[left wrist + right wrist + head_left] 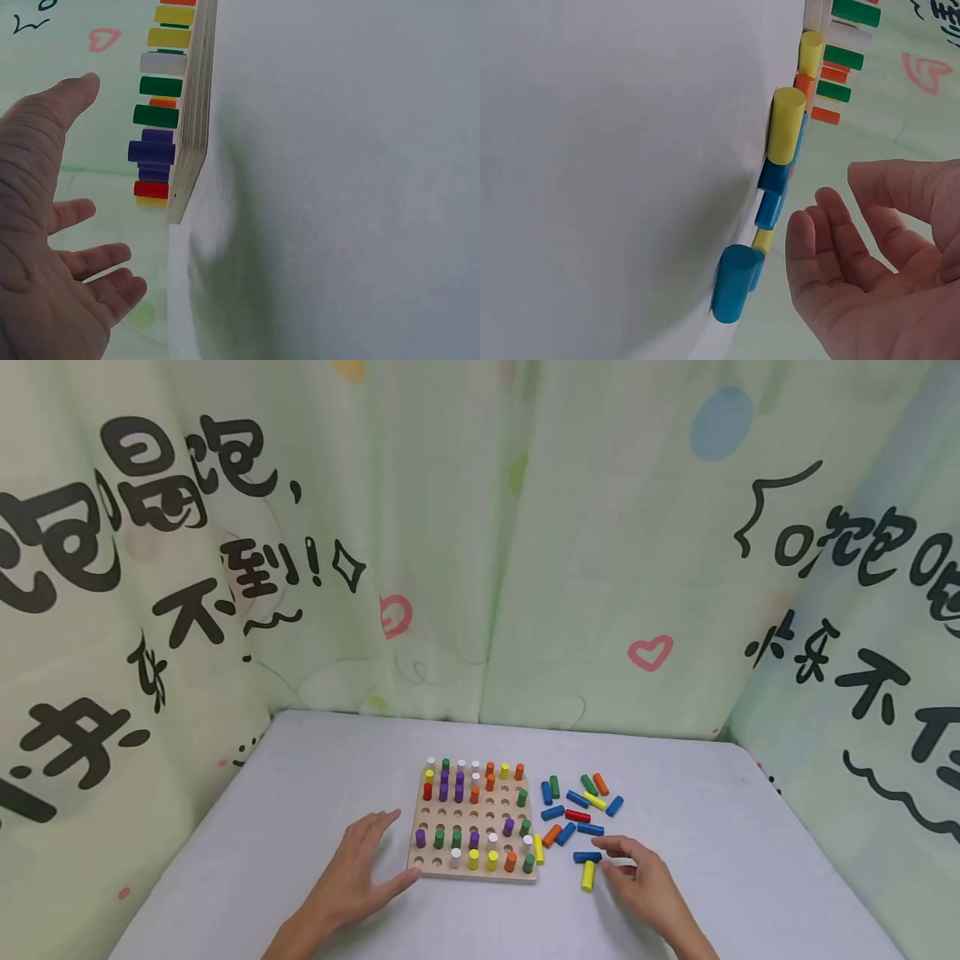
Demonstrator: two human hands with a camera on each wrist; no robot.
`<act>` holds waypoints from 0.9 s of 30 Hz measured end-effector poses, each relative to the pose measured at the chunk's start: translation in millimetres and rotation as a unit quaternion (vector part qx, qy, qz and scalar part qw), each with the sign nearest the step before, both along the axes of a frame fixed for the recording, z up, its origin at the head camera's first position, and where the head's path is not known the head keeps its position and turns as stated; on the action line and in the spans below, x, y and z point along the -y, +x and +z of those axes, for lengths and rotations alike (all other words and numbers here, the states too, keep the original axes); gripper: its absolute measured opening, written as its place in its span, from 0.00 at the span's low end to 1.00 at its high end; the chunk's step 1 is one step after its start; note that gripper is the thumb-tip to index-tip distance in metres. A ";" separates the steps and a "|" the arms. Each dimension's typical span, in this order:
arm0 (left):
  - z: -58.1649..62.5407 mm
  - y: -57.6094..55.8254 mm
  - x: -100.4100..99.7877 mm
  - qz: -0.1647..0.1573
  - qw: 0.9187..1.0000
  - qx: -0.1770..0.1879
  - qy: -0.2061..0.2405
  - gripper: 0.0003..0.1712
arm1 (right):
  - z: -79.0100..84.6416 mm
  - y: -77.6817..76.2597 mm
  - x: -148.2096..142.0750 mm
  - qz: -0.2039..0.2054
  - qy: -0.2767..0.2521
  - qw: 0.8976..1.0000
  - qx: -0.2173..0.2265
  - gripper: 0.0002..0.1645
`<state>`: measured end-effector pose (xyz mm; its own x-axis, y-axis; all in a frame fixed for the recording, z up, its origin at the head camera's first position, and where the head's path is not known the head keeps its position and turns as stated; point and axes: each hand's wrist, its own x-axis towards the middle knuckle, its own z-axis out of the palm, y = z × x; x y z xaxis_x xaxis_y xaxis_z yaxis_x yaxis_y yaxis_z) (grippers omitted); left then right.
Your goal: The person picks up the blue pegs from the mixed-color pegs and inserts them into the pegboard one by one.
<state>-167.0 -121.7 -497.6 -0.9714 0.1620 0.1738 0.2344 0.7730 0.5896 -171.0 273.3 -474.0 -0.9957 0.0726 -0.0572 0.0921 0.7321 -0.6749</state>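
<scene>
A wooden pegboard [448, 821] stands on the table, its rows of holes partly filled with coloured pegs. My left hand [358, 870] hovers at the board's left side, fingers spread and thumb by the near left corner, holding nothing. In the left wrist view a dark purple peg [151, 152] shows on the board's edge. Over the loose pegs on the right is my right hand [643, 882], its fingers gently bent and the thumb apart from them. Its fingertips are right by a blue peg [587, 857]; a yellow peg [588, 877] lies just below that one.
Several loose pegs lie right of the board, among them a red peg [577, 816] and a green peg [554, 787]. One yellow peg [538, 849] lies against the board's right edge. A printed curtain [450, 677] hangs around the white table [337, 768].
</scene>
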 end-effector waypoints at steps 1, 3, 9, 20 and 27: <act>-0.3 -1.2 -0.1 -0.001 1.000 -0.002 -0.001 0.51 | -0.9 -2.2 -1.1 -0.001 -0.002 1.000 0.004 0.19; -1.0 -3.7 -0.2 -0.003 1.000 -0.004 0.000 0.52 | -2.9 -6.4 -3.2 -0.004 -0.006 1.000 0.008 0.19; -2.9 -10.5 0.7 -0.009 1.000 -0.001 0.014 0.53 | -7.4 -15.8 -8.3 -0.001 -0.006 1.000 0.011 0.18; -5.1 -15.9 1.8 -0.012 0.999 0.045 0.022 0.55 | -12.4 -22.9 -12.5 0.031 -0.008 0.999 0.034 0.17; -8.1 -20.1 0.4 -0.027 0.998 0.056 0.024 0.55 | -13.5 -26.9 -11.9 0.044 -0.005 0.999 0.029 0.18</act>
